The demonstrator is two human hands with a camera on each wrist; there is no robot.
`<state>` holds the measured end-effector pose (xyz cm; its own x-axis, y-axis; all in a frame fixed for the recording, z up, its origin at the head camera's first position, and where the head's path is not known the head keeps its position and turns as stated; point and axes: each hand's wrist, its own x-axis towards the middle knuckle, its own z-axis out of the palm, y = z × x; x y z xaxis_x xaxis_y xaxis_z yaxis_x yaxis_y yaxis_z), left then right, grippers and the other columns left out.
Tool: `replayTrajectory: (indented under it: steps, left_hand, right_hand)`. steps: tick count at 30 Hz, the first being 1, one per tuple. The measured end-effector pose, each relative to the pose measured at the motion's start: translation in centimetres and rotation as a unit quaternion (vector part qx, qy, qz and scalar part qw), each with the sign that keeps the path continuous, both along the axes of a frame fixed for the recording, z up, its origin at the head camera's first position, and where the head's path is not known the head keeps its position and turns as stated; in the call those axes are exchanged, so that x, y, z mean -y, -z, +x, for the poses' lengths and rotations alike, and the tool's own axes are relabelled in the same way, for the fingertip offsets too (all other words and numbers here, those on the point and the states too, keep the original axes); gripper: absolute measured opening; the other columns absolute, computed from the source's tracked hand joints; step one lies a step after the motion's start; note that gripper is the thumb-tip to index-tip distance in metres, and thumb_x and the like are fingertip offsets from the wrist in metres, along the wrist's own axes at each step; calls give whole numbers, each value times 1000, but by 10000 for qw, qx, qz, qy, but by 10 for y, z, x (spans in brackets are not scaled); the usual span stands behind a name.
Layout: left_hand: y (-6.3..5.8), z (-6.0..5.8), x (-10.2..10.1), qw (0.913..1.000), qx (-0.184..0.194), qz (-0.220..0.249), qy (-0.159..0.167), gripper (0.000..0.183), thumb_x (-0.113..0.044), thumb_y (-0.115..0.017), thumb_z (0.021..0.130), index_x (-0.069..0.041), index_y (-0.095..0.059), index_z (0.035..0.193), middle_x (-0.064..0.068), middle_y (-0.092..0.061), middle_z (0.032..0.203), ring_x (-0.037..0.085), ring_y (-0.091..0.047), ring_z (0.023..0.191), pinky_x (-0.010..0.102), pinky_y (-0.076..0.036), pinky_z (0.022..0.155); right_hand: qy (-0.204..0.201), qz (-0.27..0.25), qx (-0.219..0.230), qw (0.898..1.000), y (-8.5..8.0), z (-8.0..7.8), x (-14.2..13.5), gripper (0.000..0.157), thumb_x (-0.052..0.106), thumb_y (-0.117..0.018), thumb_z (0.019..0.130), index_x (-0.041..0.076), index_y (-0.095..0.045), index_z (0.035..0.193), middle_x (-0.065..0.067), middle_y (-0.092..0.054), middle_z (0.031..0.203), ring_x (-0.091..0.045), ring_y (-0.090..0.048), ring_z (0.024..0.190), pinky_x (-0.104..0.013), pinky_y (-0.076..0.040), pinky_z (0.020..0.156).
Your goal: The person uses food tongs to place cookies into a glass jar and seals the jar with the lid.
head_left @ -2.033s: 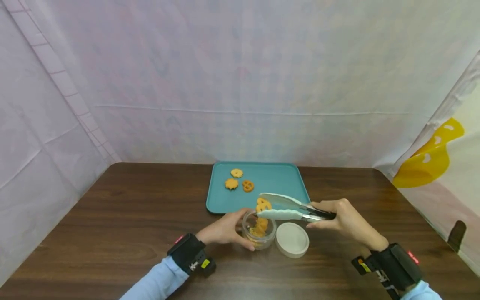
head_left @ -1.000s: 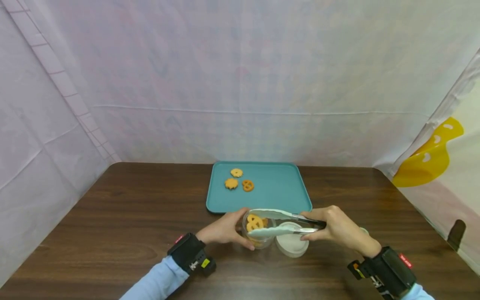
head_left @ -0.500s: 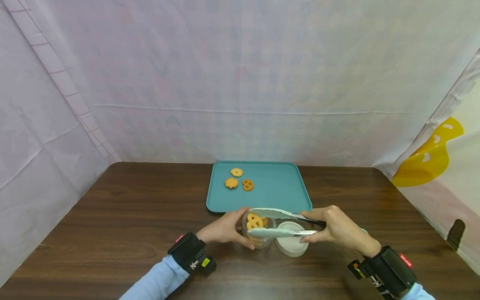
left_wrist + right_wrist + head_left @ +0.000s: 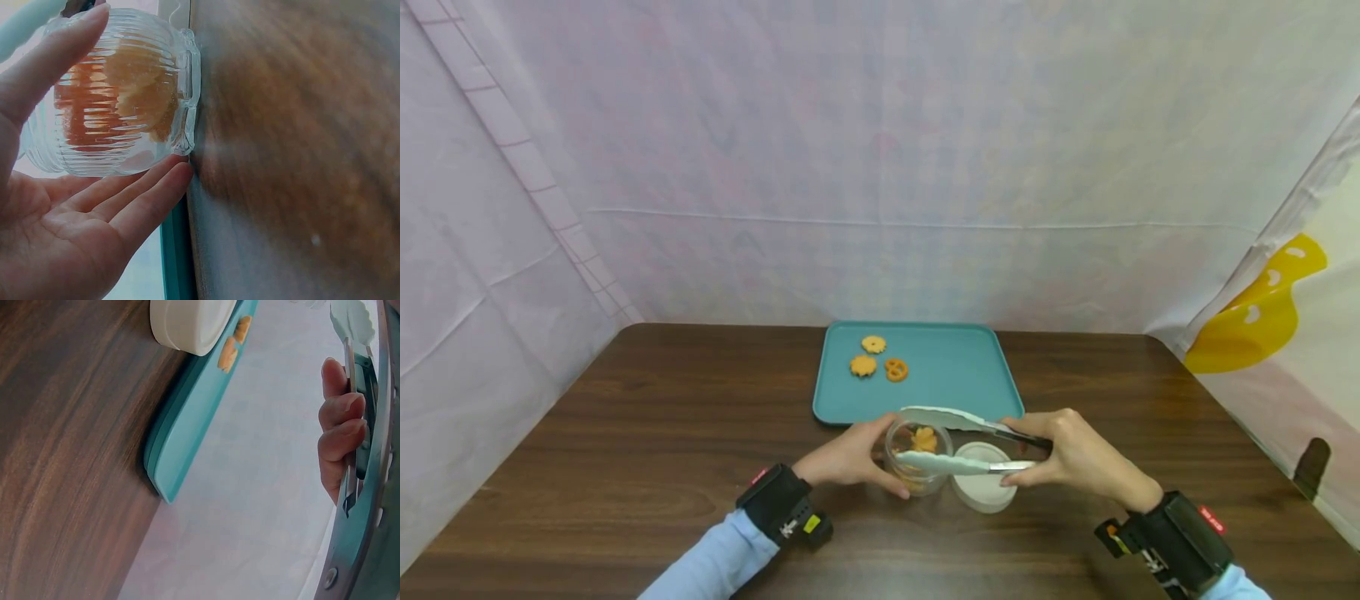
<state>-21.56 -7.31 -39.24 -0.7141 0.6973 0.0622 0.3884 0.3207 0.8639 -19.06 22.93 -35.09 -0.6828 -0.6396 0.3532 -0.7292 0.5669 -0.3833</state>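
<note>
Clear jar clasped by the left hand (image 4: 853,457); parted tongs held over its mouth by the right.

The jar (image 4: 122,106) is clasped between left thumb and fingers, upright on the table (image 4: 662,450). The tongs (image 4: 943,464) are gripped by the right hand (image 4: 1075,458), thumb and fingers clamped on their arms; the tips are spread across the jar's mouth, with nothing seen pinched between them. A biscuit (image 4: 924,439) is seen inside. For clean work, the rim is best avoided by the tips and only light pressure used, since the biscuits look brittle; the jar should be braced against knocks. A white lid (image 4: 985,493) is set just beside the jar. Farther off, two round biscuits (image 4: 863,366) and a pretzel (image 4: 896,370) are laid out on the teal tray (image 4: 958,367).
</note>
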Motion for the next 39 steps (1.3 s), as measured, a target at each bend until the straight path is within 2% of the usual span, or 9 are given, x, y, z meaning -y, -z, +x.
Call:
replayTrajectory:
  steps: [6, 13, 14, 20, 22, 26, 31, 34, 39]
  left_hand:
    - [2, 0, 0, 10000, -19, -21, -41, 72, -16, -79, 62, -5, -41, 122, 16, -52, 122, 25, -49, 112, 42, -48, 94]
    - [1, 1, 0, 9999, 83, -68, -18, 73, -17, -79, 64, -5, -40, 124, 16, -50, 126, 26, -47, 115, 43, -47, 95]
    - [1, 1, 0, 9999, 117, -54, -5, 73, -17, -79, 64, -5, -39, 124, 16, -50, 126, 27, -46, 116, 43, -47, 95]
    - [0, 0, 1, 9998, 184, 7, 27, 77, -15, -78, 65, -6, -36, 128, 17, -49, 127, 28, -47, 115, 43, -46, 96]
    - [0, 0, 1, 9999, 125, 1, 9, 77, -16, -78, 64, -6, -36, 128, 18, -48, 128, 29, -47, 115, 43, -47, 96]
    - [0, 0, 1, 9999, 107, 51, 17, 75, -15, -79, 64, -5, -38, 126, 18, -50, 126, 29, -49, 113, 44, -47, 95]
    - [-2, 0, 0, 10000, 54, 20, 10, 74, -16, -79, 64, -5, -39, 126, 17, -51, 125, 28, -49, 113, 44, -47, 95]
    - [-2, 0, 0, 10000, 70, 39, 27, 73, -16, -79, 64, -6, -39, 125, 16, -51, 125, 27, -49, 113, 44, -47, 95]
    - [-1, -1, 0, 10000, 4, 59, 36, 72, -16, -79, 63, -6, -40, 123, 16, -52, 125, 27, -50, 113, 43, -47, 95]
  right_hand:
    - [-98, -45, -12, 9999, 2, 0, 0, 64, 45, -69, 68, -2, -60, 110, -20, -69, 100, -23, -64, 84, -32, -59, 60]
    - [1, -169, -165, 9997, 4, -1, 2, 62, 43, -71, 67, -1, -61, 110, -19, -69, 100, -23, -64, 85, -34, -60, 64]
    - [30, -177, -160, 9997, 4, -1, 2, 62, 43, -70, 67, 0, -61, 110, -19, -69, 100, -20, -65, 80, -33, -59, 62]
    - [275, -280, -71, 9992, -1, -9, 5, 60, 41, -70, 68, 1, -60, 112, -10, -70, 86, -2, -51, 58, -21, -45, 45]
    - [430, -307, -137, 9985, -2, -15, 6, 61, 42, -71, 67, 1, -60, 112, -6, -69, 81, -1, -50, 58, -21, -44, 45]
    - [769, -307, -206, 9964, -4, -27, 8, 65, 44, -71, 66, 1, -60, 112, 3, -61, 70, -3, -40, 51, -21, -35, 42]
    - [1019, -273, -198, 9942, 0, -43, 10, 68, 47, -70, 66, -2, -59, 113, 3, -58, 66, -3, -26, 44, -23, -25, 39]
    - [1129, -231, -111, 9933, 5, -53, 11, 72, 49, -70, 65, -4, -58, 113, 3, -57, 63, -3, -24, 42, -21, -23, 39]
    - [1285, -56, 49, 9917, 16, -65, 14, 75, 53, -70, 63, -3, -59, 112, 4, -56, 60, -3, -32, 41, -20, -26, 39]
